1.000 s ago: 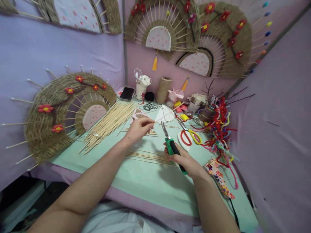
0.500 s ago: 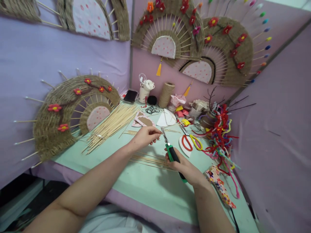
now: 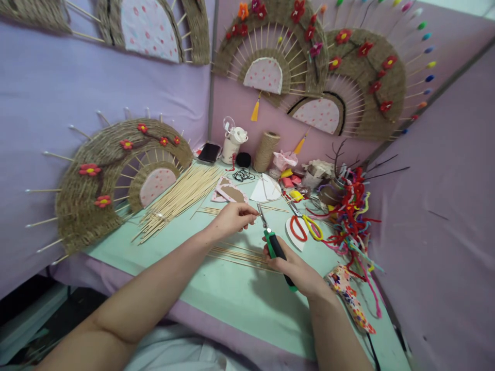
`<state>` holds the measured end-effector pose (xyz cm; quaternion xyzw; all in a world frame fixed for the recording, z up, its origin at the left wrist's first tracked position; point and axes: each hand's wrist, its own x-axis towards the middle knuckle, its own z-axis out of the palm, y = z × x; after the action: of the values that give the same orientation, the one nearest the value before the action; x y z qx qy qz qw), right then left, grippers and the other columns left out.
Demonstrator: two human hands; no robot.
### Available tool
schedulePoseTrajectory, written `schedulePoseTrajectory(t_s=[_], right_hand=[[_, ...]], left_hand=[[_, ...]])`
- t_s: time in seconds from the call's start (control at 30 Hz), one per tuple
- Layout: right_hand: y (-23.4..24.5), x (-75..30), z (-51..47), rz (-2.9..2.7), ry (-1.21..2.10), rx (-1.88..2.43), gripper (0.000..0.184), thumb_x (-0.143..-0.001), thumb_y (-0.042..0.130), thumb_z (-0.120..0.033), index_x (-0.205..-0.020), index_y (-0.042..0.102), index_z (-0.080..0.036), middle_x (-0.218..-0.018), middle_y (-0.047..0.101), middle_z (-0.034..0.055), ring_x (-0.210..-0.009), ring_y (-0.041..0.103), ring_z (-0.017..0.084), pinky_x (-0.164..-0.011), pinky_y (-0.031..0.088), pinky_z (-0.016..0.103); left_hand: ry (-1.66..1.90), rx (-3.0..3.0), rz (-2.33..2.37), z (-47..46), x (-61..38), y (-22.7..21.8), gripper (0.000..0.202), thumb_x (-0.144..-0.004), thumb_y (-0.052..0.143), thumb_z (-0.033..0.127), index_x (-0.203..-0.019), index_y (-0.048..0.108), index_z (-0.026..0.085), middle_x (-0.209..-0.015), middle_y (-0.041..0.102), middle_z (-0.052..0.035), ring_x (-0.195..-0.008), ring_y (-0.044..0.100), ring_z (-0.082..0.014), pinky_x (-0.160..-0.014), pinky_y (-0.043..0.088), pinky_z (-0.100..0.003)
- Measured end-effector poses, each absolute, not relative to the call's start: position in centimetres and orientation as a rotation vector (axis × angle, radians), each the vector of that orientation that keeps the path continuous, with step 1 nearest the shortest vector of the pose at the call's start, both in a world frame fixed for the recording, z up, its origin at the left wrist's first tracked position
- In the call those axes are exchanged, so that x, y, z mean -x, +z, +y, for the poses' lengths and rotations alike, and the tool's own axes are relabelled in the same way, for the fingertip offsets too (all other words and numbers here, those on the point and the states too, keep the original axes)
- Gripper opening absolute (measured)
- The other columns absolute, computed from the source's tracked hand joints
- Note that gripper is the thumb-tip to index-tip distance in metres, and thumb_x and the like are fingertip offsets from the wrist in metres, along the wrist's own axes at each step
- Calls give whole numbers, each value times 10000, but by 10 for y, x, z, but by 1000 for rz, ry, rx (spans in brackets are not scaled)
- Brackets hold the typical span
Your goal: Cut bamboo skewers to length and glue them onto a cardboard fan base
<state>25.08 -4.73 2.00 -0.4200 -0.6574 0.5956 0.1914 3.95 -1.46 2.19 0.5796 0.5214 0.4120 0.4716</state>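
My right hand (image 3: 288, 263) is wrapped round the green-and-black handles of long-nosed pliers (image 3: 276, 247), whose metal jaws point away and up. My left hand (image 3: 234, 219) is closed in a pinch right beside the jaw tips. Whatever sits between its fingertips is too small to make out. Below both hands, several thin bamboo sticks (image 3: 235, 255) lie across the table, partly hidden by the right hand. More thin sticks lie behind the left hand.
Left of my hands lies a large bundle of bamboo sticks (image 3: 178, 201). Scissors (image 3: 305, 226) with red and yellow handles rest at right, near tangled pipe cleaners (image 3: 353, 211) and a flowered glue gun (image 3: 350, 296). A twine spool (image 3: 266, 152) stands behind. A woven fan (image 3: 85, 206) leans at left.
The whole view has shifted slightly, with the background moving a little to the right. Both hands and the pliers hold nearly the same pose.
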Motion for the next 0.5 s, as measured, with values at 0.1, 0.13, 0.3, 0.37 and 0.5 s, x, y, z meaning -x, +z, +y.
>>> schedulePoseTrajectory(t_s=[0.1,0.13,0.3,0.37,0.5], right_hand=[[20,-250,-47,-1840,1679,1177,289,-741,559,-286,-1014,484,-228,-929,541,2,-817,493,169,-749,390,309],[20,-250,-47,-1842,1680,1176,291,-742,560,-283,-1018,485,-229,-925,539,1,-808,489,166,-742,388,306],[21,-250,-48,-1848,1699,1180,317,-749,555,-265,-1056,482,-234,-906,520,-6,-788,463,157,-733,372,297],[22,-250,-48,-1842,1707,1185,330,-747,554,-263,-1068,482,-233,-901,516,-6,-790,458,158,-731,368,296],[21,-250,-48,-1849,1696,1195,318,-747,549,-260,-1056,483,-232,-906,519,-2,-799,463,164,-727,365,297]], left_hand=[[992,-1422,1295,-15,-40,23,218,-742,576,236,-890,692,125,-636,603,8,-477,463,-61,-414,330,-170],[989,-1422,1298,-15,-40,23,219,-741,576,237,-888,694,125,-629,600,9,-474,461,-61,-416,330,-171],[978,-1429,1305,-14,-39,22,230,-739,583,260,-890,698,131,-642,611,3,-490,473,-70,-421,334,-178],[966,-1438,1314,-14,-38,22,236,-740,584,262,-900,698,131,-644,611,1,-496,475,-72,-422,333,-177],[946,-1467,1319,-15,-38,24,235,-750,573,253,-904,700,128,-650,611,-3,-496,472,-69,-417,322,-171]])
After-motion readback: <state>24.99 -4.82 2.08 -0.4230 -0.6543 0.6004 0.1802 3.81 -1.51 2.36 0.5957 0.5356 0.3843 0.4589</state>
